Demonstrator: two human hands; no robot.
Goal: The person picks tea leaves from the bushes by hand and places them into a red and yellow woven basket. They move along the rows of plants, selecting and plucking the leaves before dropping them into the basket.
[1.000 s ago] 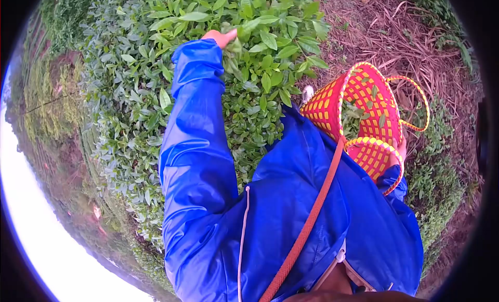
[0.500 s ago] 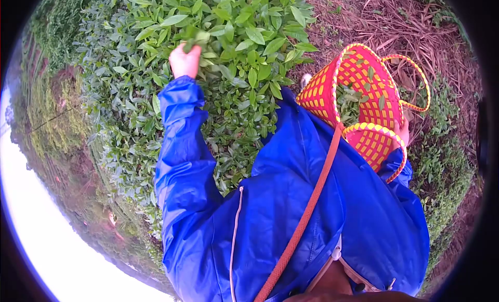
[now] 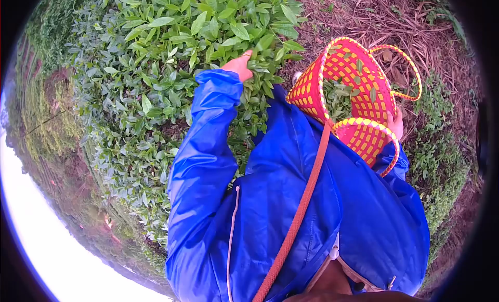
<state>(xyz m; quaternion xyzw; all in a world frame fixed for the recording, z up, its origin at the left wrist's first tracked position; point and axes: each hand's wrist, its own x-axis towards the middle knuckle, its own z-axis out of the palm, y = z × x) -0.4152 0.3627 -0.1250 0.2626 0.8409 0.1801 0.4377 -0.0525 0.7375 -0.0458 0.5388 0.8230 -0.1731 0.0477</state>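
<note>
My left hand [image 3: 239, 67], in a blue sleeve, reaches into a leafy green bush [image 3: 171, 52]. Its fingers are curled and partly hidden, with green leaves [image 3: 258, 68] at their tips. To the right, a red and yellow woven basket [image 3: 306, 88] with looped handles hangs tilted at my side, its mouth facing up. Loose picked leaves [image 3: 338, 101] lie inside it, and a few cling to its inner wall. My right hand [image 3: 396, 124] grips the basket's far right side, with some fingers hidden behind it.
A reddish-brown strap [image 3: 296, 219] crosses my blue jacket [image 3: 275, 198] and meets the basket rim. Dry stalks [image 3: 358, 16] cover the ground beyond the basket, and low green plants [image 3: 436, 130] grow at the right. A hillside [image 3: 52, 130] falls away on the left.
My left hand has moved right and slightly down across the bush, toward the basket side, with leaves at its fingers. My right hand keeps its hold on the basket. The view has shifted slightly.
</note>
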